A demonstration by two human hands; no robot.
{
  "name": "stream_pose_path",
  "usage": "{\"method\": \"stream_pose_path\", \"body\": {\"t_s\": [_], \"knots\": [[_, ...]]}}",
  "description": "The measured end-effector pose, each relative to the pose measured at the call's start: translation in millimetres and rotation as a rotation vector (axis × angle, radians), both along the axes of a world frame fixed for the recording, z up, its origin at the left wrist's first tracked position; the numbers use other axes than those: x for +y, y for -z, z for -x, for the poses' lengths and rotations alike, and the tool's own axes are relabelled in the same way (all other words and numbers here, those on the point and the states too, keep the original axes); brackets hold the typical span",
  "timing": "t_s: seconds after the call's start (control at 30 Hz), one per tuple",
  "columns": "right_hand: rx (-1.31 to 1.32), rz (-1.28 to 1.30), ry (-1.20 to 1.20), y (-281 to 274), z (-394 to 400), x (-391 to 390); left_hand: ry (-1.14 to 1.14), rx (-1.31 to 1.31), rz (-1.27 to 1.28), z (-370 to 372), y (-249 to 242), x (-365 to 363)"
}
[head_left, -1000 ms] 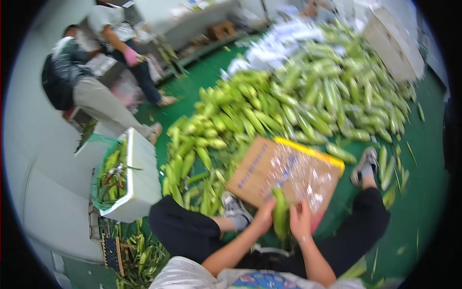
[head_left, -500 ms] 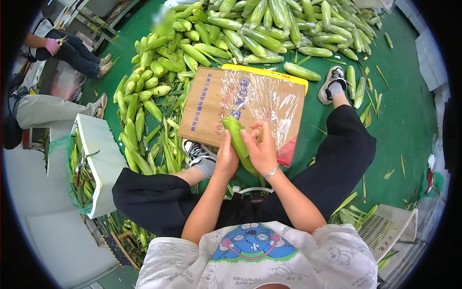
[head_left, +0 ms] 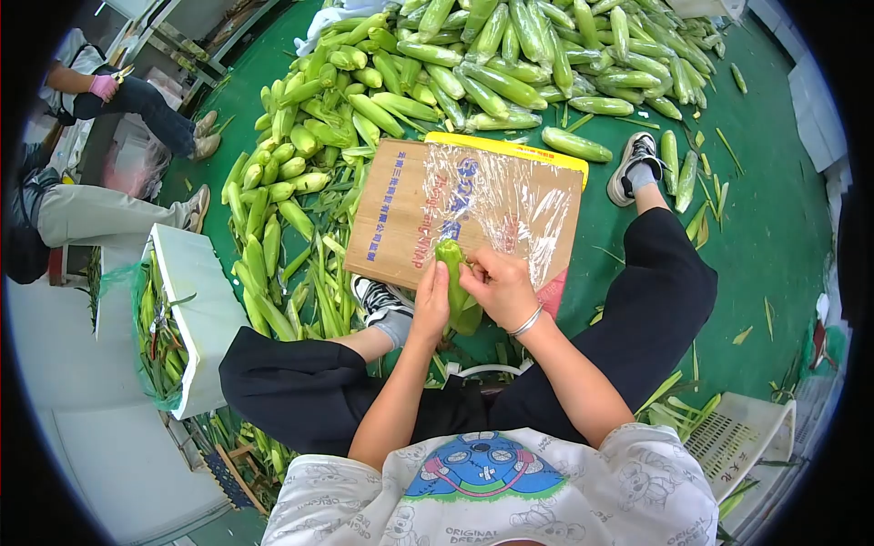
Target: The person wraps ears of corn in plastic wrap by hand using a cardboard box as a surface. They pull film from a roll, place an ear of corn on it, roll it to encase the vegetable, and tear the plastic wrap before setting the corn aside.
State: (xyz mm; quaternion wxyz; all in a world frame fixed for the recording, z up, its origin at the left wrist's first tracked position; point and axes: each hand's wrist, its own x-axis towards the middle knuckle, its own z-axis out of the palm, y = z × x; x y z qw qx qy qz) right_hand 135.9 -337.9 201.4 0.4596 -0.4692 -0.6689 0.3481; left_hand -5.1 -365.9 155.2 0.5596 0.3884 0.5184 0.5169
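Observation:
Between my hands is an ear of corn (head_left: 448, 282) in its green husk, held nearly upright above the near edge of the cardboard box. My left hand (head_left: 431, 298) is closed around its left side. The fingers of my right hand (head_left: 501, 287) are pinched at its right side, near the upper part, where a husk leaf seems to hang off lower down. The cardboard box (head_left: 391, 209) lies in front of me with clear plastic film and a yellow strip (head_left: 510, 148) along its far edge.
Unwrapped husked ears (head_left: 273, 187) are piled ahead left; plastic-wrapped ears (head_left: 510, 77) are heaped ahead. A white crate (head_left: 202, 300) stands at left, a slatted crate (head_left: 733, 432) at right. Two other people sit at far left, one with a pink-gloved hand (head_left: 105, 87).
The ear has turned more upright and moved slightly lower. My right hand has shifted down and right, from fingers on its front to a pinch at its side.

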Motion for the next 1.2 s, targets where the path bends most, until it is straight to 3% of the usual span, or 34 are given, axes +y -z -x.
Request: {"method": "stream_pose_path", "body": {"t_s": [0.07, 0.23, 0.3, 0.33, 0.37, 0.4, 0.5, 0.57, 0.73, 0.8, 0.87, 1.0, 1.07, 1.2], "knots": [[-0.074, -0.126, 0.027, 2.3, 0.7, 1.3, -0.011, 0.107, -0.066, -6.0, -3.2, 0.9], [-0.028, -0.111, 0.132, 7.2, 5.9, -1.9, -0.006, 0.362, -0.170, -11.7, -14.3, 0.1], [0.023, -0.080, 0.196, 11.9, 13.2, -5.3, -0.053, 0.332, -0.182, -13.4, -15.6, 0.1], [0.237, 0.097, 0.260, 19.0, 18.2, -6.1, -0.053, 0.331, -0.181, -10.9, -11.8, -0.1], [0.451, 0.275, 0.322, 21.7, 20.9, -6.1, -0.072, 0.109, -0.047, -7.2, -9.1, 0.1], [0.449, 0.276, 0.320, 23.9, 21.0, -5.8, -0.091, -0.113, 0.088, -5.0, -6.2, -0.3], [0.531, 0.335, 0.237, 15.7, 20.6, -1.8, -0.082, -0.136, 0.053, -9.3, -8.8, -1.2], [0.179, 0.071, 0.150, 0.3, 12.5, -2.1, -0.076, -0.085, 0.021, -2.8, -4.7, 0.3], [0.041, -0.023, 0.066, -7.2, 7.7, 6.8, -0.056, 0.085, -0.074, -2.8, -18.7, 2.2], [-0.014, -0.062, 0.047, -4.9, 8.2, 9.5, -0.057, 0.296, -0.150, -5.6, -29.9, 1.9], [-0.080, -0.184, 0.053, -2.6, 9.6, 11.0, -0.066, 0.278, -0.154, -6.2, -29.7, 2.7], [-0.043, -0.187, 0.138, -3.2, 14.9, 3.2, -0.106, 0.275, -0.196, -13.4, -35.8, 4.2], [0.481, 0.329, 0.281, 4.9, 20.8, -2.6, -0.113, 0.130, -0.097, -8.6, -27.5, 2.6], [0.778, 0.417, 0.249, 2.2, 23.7, -7.2, -0.076, -0.206, 0.061, -1.8, -12.7, 3.8]]}}
